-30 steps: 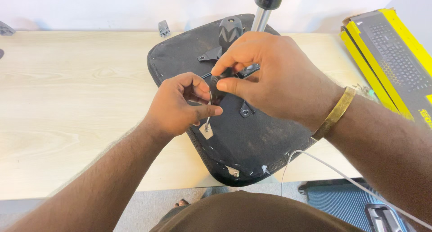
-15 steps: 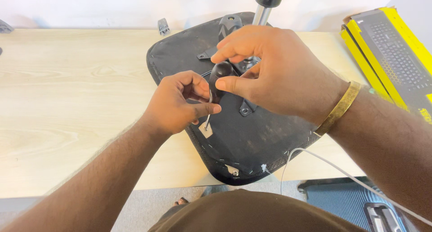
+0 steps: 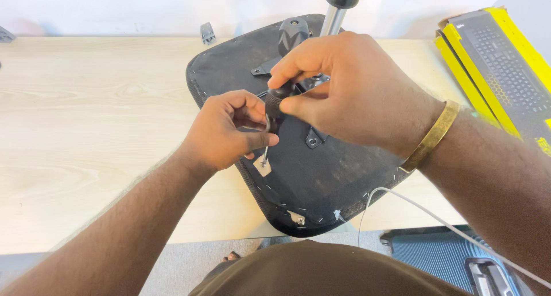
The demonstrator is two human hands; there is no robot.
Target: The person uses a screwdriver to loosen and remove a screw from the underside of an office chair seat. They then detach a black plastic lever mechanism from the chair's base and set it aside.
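Note:
A black chair seat (image 3: pixel 338 181) lies upside down on the light wooden table (image 3: pixel 86 118), its metal post (image 3: pixel 333 18) rising at the far side. My right hand (image 3: pixel 356 92) grips the dark handle of a screwdriver (image 3: pixel 274 104) from above. Its thin metal shaft (image 3: pixel 264 155) points down at a small metal plate (image 3: pixel 262 166) on the seat's near-left edge. My left hand (image 3: pixel 229 129) pinches the shaft just under the handle. A gold bangle sits on my right wrist.
A yellow and black keyboard box (image 3: pixel 505 72) lies at the right of the table. A small grey part (image 3: pixel 207 32) stands by the wall. A white cable (image 3: pixel 413 207) crosses the seat's near edge. A blue case (image 3: pixel 447 261) is on the floor.
My right hand has turned and shifted a little on the screwdriver handle, so the handle now stands more upright. My left hand stays on the shaft.

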